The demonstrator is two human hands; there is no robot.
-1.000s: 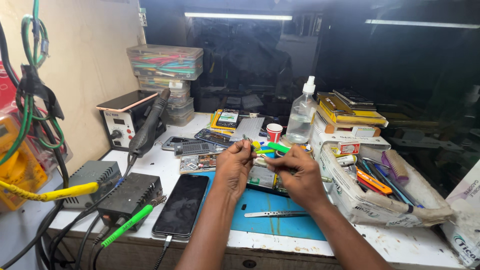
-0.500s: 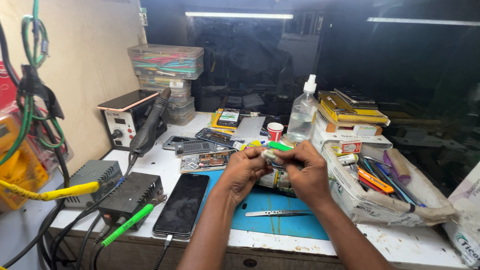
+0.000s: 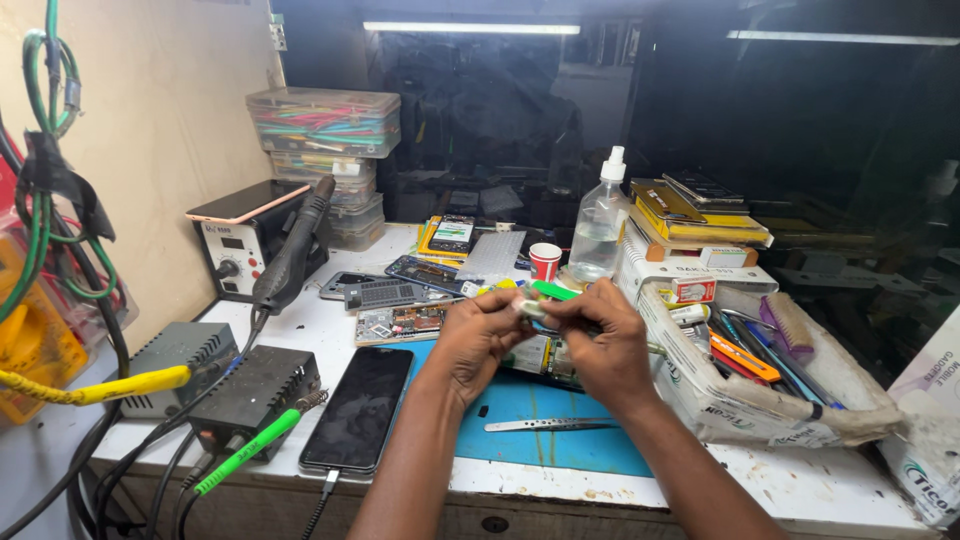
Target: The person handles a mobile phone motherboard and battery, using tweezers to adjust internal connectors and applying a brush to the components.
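My left hand (image 3: 478,338) and my right hand (image 3: 598,340) meet above the blue work mat (image 3: 545,405), fingertips pinched together on a small pale part (image 3: 530,309). What the part is cannot be made out. A green-handled tool (image 3: 553,291) lies just behind the fingers. Under my hands sits an opened phone with a bare circuit board (image 3: 535,357). Metal tweezers (image 3: 550,425) lie on the mat below my right wrist. A black phone (image 3: 360,407) lies face up left of the mat, with a cable plugged in.
At the left stand a hot-air station (image 3: 245,240) with its black handle, two small grey boxes (image 3: 225,375) and yellow and green cables. Behind are stacked clear boxes (image 3: 325,150), a spray bottle (image 3: 600,225), a red cup (image 3: 545,261) and phone parts. A cardboard tray of tools (image 3: 750,370) stands right.
Both hands have dropped from higher above the bench toward the mat and drawn closer together. They still pinch the small part between them.
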